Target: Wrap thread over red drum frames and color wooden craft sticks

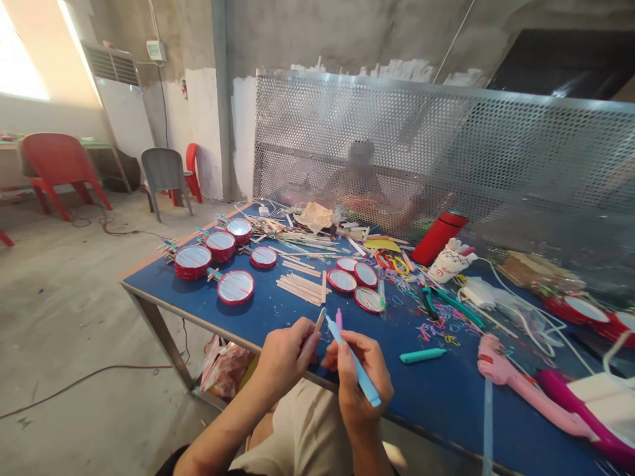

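My left hand (285, 357) is closed around a thin wooden stick (320, 320) whose tip points up and right. My right hand (360, 377) grips a light blue pen-like tool (354, 360), its tip close to the stick's tip, and a small pink piece (339, 318) pokes up beside it. Both hands hover over the near edge of the blue table (278, 311). Just beyond them lie a pile of wooden sticks (302, 287) and several red-rimmed round drum toys (235, 287).
A teal pen (423, 356), pink glue guns (526, 390), a red bottle (439, 237), a patterned cup (450, 261) and coloured rubber bands litter the right side. A perforated metal screen (446, 152) stands behind, with a person beyond it. Plastic chairs (163, 175) stand on the left floor.
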`<control>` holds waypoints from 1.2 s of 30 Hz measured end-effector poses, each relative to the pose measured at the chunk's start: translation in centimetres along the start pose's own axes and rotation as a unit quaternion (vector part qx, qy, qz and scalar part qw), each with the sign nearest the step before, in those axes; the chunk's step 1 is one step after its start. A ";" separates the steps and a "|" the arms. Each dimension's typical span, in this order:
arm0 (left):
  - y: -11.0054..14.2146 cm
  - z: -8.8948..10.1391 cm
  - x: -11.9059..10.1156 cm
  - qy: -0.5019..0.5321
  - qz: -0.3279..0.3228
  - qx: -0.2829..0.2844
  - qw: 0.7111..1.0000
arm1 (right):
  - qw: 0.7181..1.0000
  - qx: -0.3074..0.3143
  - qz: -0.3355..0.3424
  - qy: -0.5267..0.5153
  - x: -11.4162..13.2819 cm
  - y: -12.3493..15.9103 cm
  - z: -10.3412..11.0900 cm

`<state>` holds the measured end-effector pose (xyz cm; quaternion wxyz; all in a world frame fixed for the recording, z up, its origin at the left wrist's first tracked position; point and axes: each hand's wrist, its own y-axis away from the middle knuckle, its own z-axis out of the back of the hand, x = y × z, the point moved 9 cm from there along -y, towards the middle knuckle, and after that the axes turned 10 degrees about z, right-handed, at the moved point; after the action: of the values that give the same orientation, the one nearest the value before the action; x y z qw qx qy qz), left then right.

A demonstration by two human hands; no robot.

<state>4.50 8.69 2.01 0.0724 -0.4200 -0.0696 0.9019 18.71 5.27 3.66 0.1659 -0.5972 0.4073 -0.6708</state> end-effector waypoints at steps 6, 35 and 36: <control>-0.1 0.1 0.0 -0.003 0.001 -0.004 1.000 | 1.000 -0.007 0.006 0.005 0.1 0.1 0.2; 0.0 0.2 -0.1 -0.003 0.006 -0.004 1.000 | 1.000 -0.006 0.007 0.011 -0.3 0.3 0.3; 0.0 0.2 -0.1 -0.004 0.006 -0.005 1.000 | 1.000 -0.011 0.004 0.010 -0.3 0.3 0.4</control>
<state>4.42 8.66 2.19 0.0645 -0.4171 -0.0724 0.9037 19.03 5.14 3.21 0.1579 -0.5908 0.4183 -0.6716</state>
